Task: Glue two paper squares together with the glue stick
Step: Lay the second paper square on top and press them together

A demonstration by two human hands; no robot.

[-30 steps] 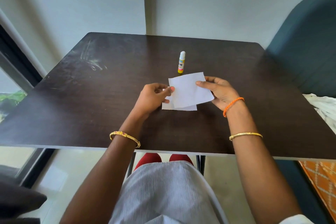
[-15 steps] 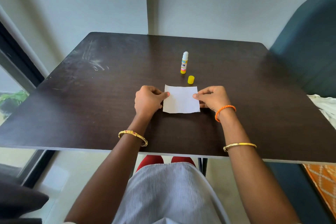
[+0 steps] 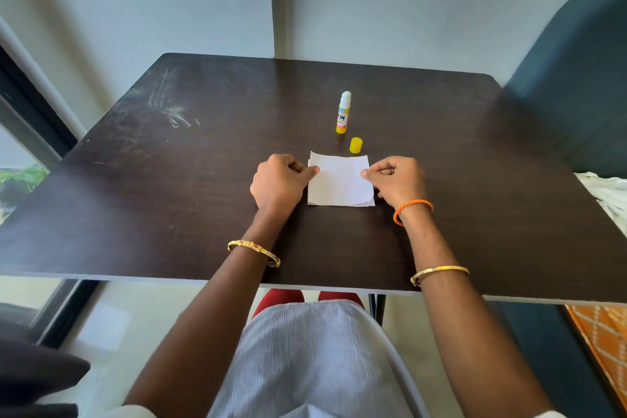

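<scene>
Paper squares (image 3: pixel 339 181) lie stacked, slightly offset, near the middle of the dark wooden table (image 3: pixel 169 187); the left hand (image 3: pixel 280 181) pinches the left edge with curled fingers and the right hand (image 3: pixel 395 180) pinches the right edge likewise. Just beyond the stack stand the loose yellow cap (image 3: pixel 356 145) and, farther back, the uncapped glue stick (image 3: pixel 343 113), upright. A dark green chair back (image 3: pixel 576 85) stands at the table's right.

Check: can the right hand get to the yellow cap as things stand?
Probably yes: the yellow cap stands just beyond the paper squares, nothing between. But the right hand is pinching the top sheet's edge and must let go first.
</scene>
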